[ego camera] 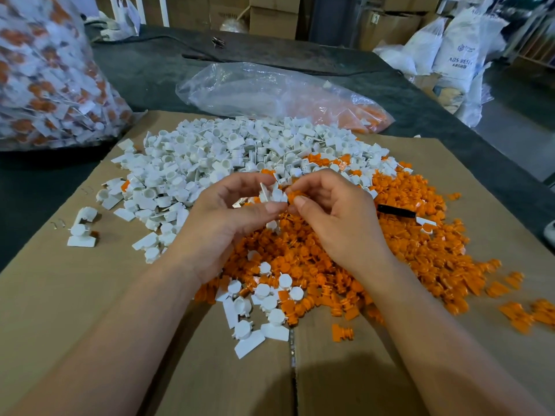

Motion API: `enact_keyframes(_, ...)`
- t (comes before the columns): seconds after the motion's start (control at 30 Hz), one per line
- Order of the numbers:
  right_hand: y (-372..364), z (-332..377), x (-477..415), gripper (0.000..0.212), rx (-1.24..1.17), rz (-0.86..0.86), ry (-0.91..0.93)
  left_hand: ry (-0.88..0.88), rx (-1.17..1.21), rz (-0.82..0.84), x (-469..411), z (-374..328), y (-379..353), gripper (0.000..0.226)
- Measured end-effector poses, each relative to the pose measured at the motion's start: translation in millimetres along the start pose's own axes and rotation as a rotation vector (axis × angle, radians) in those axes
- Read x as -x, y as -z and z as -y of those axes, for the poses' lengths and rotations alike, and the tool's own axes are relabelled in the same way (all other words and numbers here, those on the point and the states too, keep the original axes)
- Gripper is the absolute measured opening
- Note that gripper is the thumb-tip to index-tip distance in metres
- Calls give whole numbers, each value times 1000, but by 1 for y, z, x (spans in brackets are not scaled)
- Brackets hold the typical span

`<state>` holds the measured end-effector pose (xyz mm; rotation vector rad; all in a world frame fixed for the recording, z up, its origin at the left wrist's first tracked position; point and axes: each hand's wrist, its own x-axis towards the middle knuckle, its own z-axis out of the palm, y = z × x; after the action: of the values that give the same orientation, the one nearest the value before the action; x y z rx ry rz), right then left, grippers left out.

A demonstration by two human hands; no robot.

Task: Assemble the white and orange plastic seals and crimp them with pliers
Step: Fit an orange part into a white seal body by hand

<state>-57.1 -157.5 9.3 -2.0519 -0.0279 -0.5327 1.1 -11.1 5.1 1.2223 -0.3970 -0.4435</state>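
Above the middle of a flattened brown cardboard sheet (75, 295) on the dark worktop (150, 70), the left hand (228, 223) has its grip pinched on a small white plastic seal body (271, 192). The right hand (336, 217) has its grip pinched on a small orange plastic insert (295, 195), which touches the white piece. A heap of loose white plastic parts (210, 157) lies far left and a heap of loose orange plastic parts (420, 250) lies right. A slim black object (396, 211) lies half buried in the orange heap. A clear bag of white-and-orange seals (45, 79) stands far left.
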Motion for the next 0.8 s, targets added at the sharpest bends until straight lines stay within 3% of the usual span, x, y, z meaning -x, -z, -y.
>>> enact_keyframes(0.2, 2, 4, 1, 29, 22, -121, 44, -33, -41, -61, 0, 3, 1, 30)
enact_keyframes(0.33, 0, 5, 2, 25, -66, -121, -6, -28, -123, -77, 0, 4, 0, 39)
enact_keyframes(0.67, -5, 3, 2, 14, 12, -151, 88, -35, -151, -56, 2, 3, -4, 38)
enact_keyframes(0.8, -3, 2, 3, 28, -11, -96, 114, -54, -147, -68, 1, 3, -3, 39)
